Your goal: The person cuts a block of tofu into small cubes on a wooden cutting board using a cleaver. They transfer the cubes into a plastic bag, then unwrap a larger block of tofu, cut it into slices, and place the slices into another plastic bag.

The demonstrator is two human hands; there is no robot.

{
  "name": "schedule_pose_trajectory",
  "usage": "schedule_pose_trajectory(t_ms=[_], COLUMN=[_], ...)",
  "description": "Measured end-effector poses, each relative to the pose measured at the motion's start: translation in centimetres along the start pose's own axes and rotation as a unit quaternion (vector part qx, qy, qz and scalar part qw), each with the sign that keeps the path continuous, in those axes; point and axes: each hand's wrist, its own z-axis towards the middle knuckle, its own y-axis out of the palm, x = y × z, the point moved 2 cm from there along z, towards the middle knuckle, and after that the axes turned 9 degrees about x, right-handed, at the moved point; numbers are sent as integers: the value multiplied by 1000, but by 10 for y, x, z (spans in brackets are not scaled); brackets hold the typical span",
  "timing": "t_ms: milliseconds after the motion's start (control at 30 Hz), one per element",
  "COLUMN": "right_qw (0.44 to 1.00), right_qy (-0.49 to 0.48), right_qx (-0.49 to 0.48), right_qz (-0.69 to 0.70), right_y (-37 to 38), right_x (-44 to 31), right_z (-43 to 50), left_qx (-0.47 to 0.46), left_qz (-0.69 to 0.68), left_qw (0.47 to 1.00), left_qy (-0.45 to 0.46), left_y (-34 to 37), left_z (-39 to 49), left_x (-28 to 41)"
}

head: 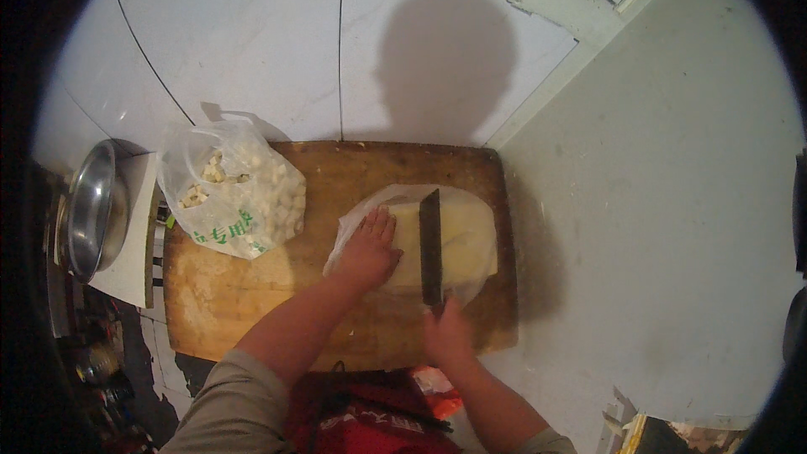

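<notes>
A large pale yellow block [470, 236], perhaps tofu, lies on a thin clear plastic bag [365, 195] on the wooden board. My right hand [449, 331] grips the handle of a knife with a broad dark blade [430, 246], which points away from me across the block. Flat on the plastic at the block's left side rests my left hand [372, 252], fingers apart. Whether the blade has cut in cannot be told. Farther left stands a plastic bag of small pale cubes [277, 202], its side bearing green writing.
The wooden board [227, 302] meets a white tiled wall at the back and a grey wall [643, 214] on the right. Metal bowls [91, 211] lean on a white ledge at the left. A red apron [372, 422] is at the near edge.
</notes>
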Motion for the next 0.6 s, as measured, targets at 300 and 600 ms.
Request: schedule_pose_trajectory(t_ms=[300, 600], right_qw=[1000, 999], right_qy=[-30, -25], right_qx=[1, -14], right_qz=[-1, -37], right_y=[10, 14], right_x=[1, -2], right_z=[9, 12], left_qx=[11, 26], left_qz=[17, 19], left_qw=[1000, 999], left_qy=[5, 18], left_y=[12, 13], left_z=[11, 12], left_x=[3, 2])
